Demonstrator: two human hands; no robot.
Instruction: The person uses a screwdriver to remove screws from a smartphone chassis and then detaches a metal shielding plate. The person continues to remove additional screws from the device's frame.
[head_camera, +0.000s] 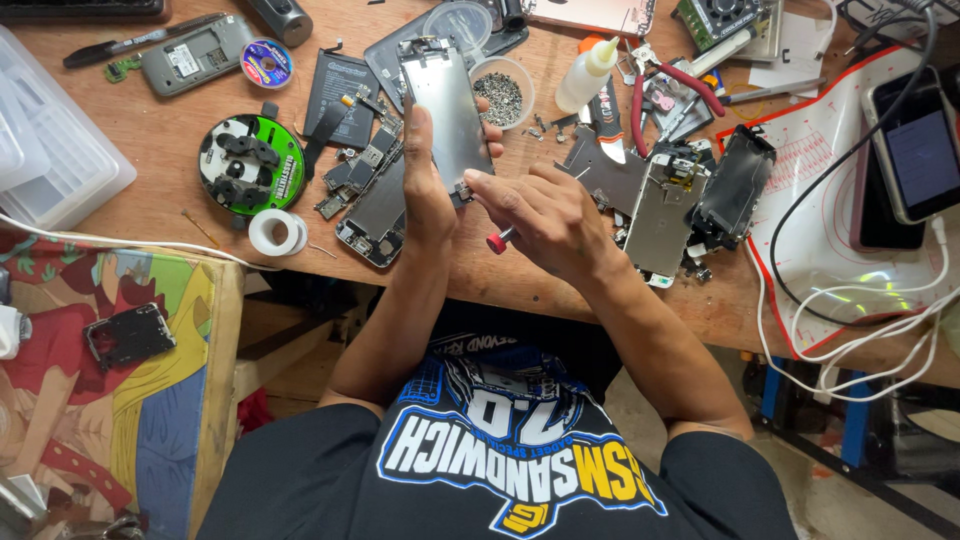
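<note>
Left hand (425, 185) gripping phone panel (447, 110), right hand (540, 215) hiding screwdriver (497, 240) tip

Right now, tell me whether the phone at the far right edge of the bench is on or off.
On. The phone lies face up with its screen lit bluish-grey, and a white cable runs to its lower end.

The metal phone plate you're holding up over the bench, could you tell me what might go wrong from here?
The left hand grips the phone plate by one edge only, so a push from the screwdriver in the right hand could twist or drop it. The open dish of screws sits just behind and could be knocked over. A loosened screw might vanish among the scattered parts.
</note>
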